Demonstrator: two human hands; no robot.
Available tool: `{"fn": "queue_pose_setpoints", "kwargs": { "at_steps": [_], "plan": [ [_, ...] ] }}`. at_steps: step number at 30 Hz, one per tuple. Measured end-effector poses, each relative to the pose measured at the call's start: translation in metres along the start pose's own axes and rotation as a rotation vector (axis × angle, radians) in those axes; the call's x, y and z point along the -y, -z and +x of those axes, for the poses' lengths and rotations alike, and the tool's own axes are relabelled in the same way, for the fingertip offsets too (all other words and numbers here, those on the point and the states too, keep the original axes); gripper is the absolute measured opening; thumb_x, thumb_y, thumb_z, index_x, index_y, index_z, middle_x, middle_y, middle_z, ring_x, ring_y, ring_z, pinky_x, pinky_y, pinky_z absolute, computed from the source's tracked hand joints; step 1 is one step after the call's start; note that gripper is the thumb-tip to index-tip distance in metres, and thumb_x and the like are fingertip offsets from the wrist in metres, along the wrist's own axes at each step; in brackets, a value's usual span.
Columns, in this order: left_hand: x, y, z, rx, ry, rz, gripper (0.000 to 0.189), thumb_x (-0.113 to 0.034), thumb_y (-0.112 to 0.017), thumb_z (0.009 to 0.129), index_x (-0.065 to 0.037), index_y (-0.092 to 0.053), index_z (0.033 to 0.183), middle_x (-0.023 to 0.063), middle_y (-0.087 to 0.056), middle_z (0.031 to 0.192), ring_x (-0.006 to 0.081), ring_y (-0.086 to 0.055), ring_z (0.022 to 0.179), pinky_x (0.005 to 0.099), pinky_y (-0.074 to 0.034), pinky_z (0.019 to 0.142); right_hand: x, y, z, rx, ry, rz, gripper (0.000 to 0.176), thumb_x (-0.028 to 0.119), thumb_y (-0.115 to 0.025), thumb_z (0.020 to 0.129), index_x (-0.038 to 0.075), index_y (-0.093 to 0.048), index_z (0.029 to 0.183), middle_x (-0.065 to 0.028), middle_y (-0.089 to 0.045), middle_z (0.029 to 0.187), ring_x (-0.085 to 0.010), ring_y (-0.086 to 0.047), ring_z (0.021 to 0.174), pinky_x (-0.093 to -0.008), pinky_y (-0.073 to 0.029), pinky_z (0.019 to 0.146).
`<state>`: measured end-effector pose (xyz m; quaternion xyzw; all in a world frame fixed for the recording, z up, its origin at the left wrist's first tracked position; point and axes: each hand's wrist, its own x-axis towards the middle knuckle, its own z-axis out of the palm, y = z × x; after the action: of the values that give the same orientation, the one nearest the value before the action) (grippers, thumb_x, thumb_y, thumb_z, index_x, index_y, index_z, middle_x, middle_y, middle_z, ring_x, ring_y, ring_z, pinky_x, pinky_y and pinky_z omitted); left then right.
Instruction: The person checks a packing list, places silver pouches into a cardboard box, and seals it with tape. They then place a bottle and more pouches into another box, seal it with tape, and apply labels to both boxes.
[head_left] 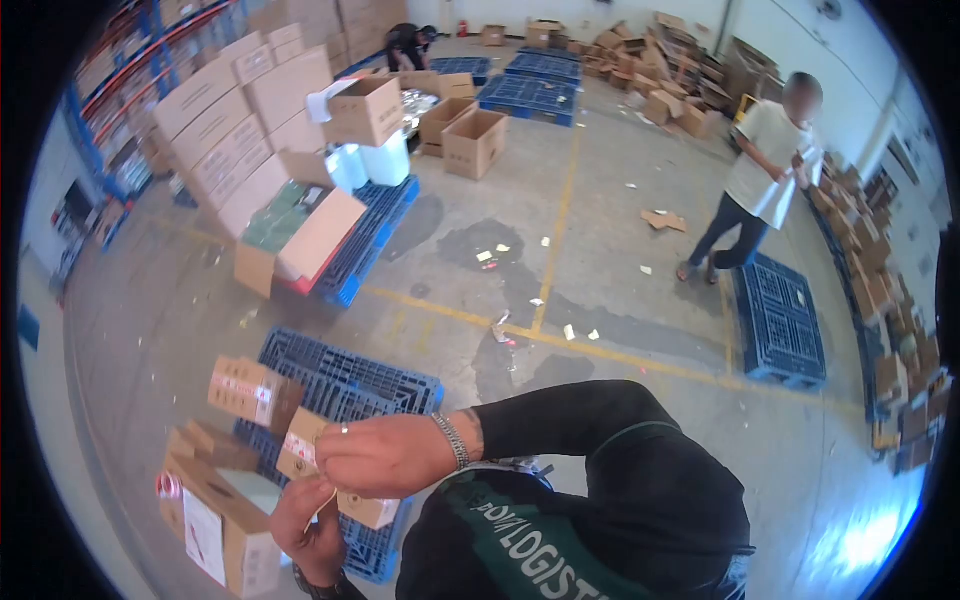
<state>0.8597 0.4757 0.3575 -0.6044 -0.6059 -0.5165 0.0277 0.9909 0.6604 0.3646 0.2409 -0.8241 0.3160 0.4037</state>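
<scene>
My right hand [385, 455], with a ring and a metal bracelet, is closed, its fingertips bent down against my left hand. My left hand [308, 525] is pinched just below it, with a thin yellowish strip [322, 508] showing between its fingers. What the right fingertips hold is hidden. Behind the hands lies a small brown carton [298, 445] with red-and-white tape, on a blue pallet [350, 375]. Another taped carton [250, 390] sits at the pallet's left corner. An open carton [235, 530] with a white sheet on its side stands left of my left hand.
A tape roll [168, 486] rests by the open carton. Further off, a loaded blue pallet [385, 225] carries an open box of green packs [285, 215]. A person [770, 165] stands by a pallet [780, 320] at right; another person [408, 45] bends at the back. Paper scraps litter the floor.
</scene>
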Motion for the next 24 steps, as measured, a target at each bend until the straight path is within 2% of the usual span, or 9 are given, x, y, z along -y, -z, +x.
{"fn": "queue_pose_setpoints", "kwargs": {
  "at_steps": [5,6,9,10,13,14,17,20,24],
  "plan": [
    [0.007,-0.007,0.018,0.084,-0.103,0.0,0.021,0.01,-0.069,0.084,-0.003,-0.07,0.101,0.0156,-0.073,0.095,0.0275,-0.07,0.087,0.0356,-0.054,0.081,-0.001,0.01,-0.008,-0.039,-0.014,-0.034,0.011,0.004,-0.058,0.09,-0.001,-0.048,0.087,-0.0143,-0.047,0.087,-0.0328,-0.052,0.081,-0.0398,-0.047,0.072],
    [0.008,-0.01,0.02,0.096,-0.091,-0.035,0.02,0.01,-0.068,0.085,-0.002,-0.07,0.101,0.0157,-0.072,0.093,0.0278,-0.07,0.085,0.0363,-0.054,0.08,-0.003,0.009,-0.014,0.002,-0.069,-0.04,0.019,0.006,-0.064,0.084,0.001,-0.049,0.094,-0.0159,-0.049,0.092,-0.0364,-0.053,0.088,-0.043,-0.048,0.08],
    [0.004,-0.019,0.032,0.104,-0.158,0.009,0.019,0.009,-0.068,0.085,-0.002,-0.071,0.1,0.0163,-0.072,0.092,0.0293,-0.071,0.083,0.0369,-0.055,0.079,0.002,0.022,-0.015,-0.091,0.011,-0.167,0.014,0.006,-0.06,0.088,-0.001,-0.048,0.084,-0.0137,-0.046,0.084,-0.0329,-0.051,0.079,-0.0409,-0.047,0.069],
    [0.005,-0.023,0.039,0.105,-0.199,-0.023,0.027,0.01,-0.071,0.076,-0.002,-0.072,0.1,0.0168,-0.074,0.092,0.033,-0.072,0.085,0.038,-0.056,0.079,0.001,0.027,-0.018,-0.084,0.015,-0.244,0.014,0.007,-0.061,0.087,0.0,-0.049,0.084,-0.0142,-0.048,0.084,-0.033,-0.052,0.078,-0.0412,-0.048,0.068],
    [0.006,-0.022,0.041,0.1,-0.23,0.024,0.03,0.009,-0.071,0.072,-0.002,-0.074,0.099,0.0168,-0.074,0.096,0.0337,-0.072,0.086,0.0401,-0.056,0.08,0.008,0.042,-0.019,-0.123,0.01,-0.232,0.015,0.006,-0.067,0.085,0.004,-0.052,0.083,-0.0147,-0.055,0.087,-0.0316,-0.058,0.076,-0.0406,-0.05,0.065],
    [-0.004,-0.018,0.045,0.169,-0.149,-0.009,0.033,0.008,-0.073,0.07,-0.003,-0.074,0.102,0.0159,-0.074,0.1,0.0332,-0.072,0.089,0.0389,-0.056,0.081,0.012,0.044,-0.02,-0.126,-0.01,-0.21,0.021,0.002,-0.071,0.083,0.006,-0.05,0.082,-0.0133,-0.058,0.088,-0.0304,-0.06,0.077,-0.0397,-0.051,0.065],
    [-0.013,-0.021,0.057,0.138,-0.228,-0.083,0.035,0.008,-0.075,0.071,-0.005,-0.074,0.104,0.0134,-0.074,0.101,0.03,-0.072,0.089,0.0362,-0.056,0.078,0.016,0.052,-0.014,-0.184,-0.032,-0.186,0.044,-0.006,-0.083,0.074,0.011,-0.043,0.083,-0.0068,-0.063,0.087,-0.0273,-0.065,0.077,-0.0377,-0.053,0.064],
    [-0.017,-0.018,0.051,0.142,-0.264,-0.038,0.033,0.007,-0.078,0.073,-0.007,-0.074,0.103,0.0119,-0.075,0.1,0.0265,-0.073,0.087,0.0355,-0.056,0.076,0.02,0.05,-0.013,-0.186,-0.038,-0.113,0.032,-0.008,-0.078,0.075,0.005,-0.051,0.083,-0.0119,-0.063,0.092,-0.0274,-0.064,0.079,-0.0364,-0.053,0.066],
    [-0.019,-0.014,0.046,0.093,-0.235,0.01,0.033,-0.002,-0.08,0.073,-0.011,-0.077,0.104,0.0053,-0.075,0.101,0.0234,-0.071,0.089,0.0346,-0.055,0.075,0.014,0.048,-0.006,-0.17,-0.014,-0.068,0.034,-0.008,-0.08,0.073,0.006,-0.051,0.084,-0.0108,-0.063,0.092,-0.0271,-0.064,0.081,-0.0366,-0.054,0.069]
  ]
}}
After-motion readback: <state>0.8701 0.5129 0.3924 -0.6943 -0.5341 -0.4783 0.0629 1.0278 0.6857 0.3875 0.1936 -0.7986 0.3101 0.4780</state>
